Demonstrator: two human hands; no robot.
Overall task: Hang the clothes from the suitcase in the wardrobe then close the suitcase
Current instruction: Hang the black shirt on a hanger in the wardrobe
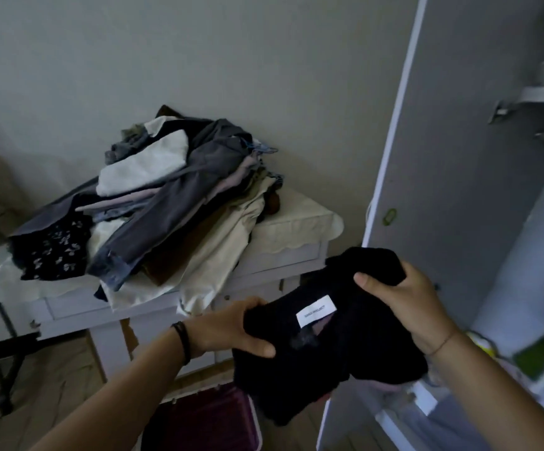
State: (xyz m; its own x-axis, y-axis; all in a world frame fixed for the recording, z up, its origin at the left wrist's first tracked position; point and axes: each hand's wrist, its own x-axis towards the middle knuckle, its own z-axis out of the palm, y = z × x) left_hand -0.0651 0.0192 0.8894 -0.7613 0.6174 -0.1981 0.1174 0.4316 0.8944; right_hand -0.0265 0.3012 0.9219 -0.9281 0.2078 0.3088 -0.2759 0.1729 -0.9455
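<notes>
— What've we got in hand?
— Both closed on the black garment [329, 340]. Left hand [231, 327] pinches its left edge, thumb on top; right hand [404, 301] clamps the bunched upper-right part. White label [316, 310] faces us, btwn the two grips.
— Where's it hanging?
— In the air, just above the purple suitcase [212, 421] on the floor, in front of the open wardrobe door [443, 157].
— And the rest?
— Pile of clothes [153, 203] on the white table [264, 255] to the left, apart from us. Wardrobe interior at right is too blurred to read.
</notes>
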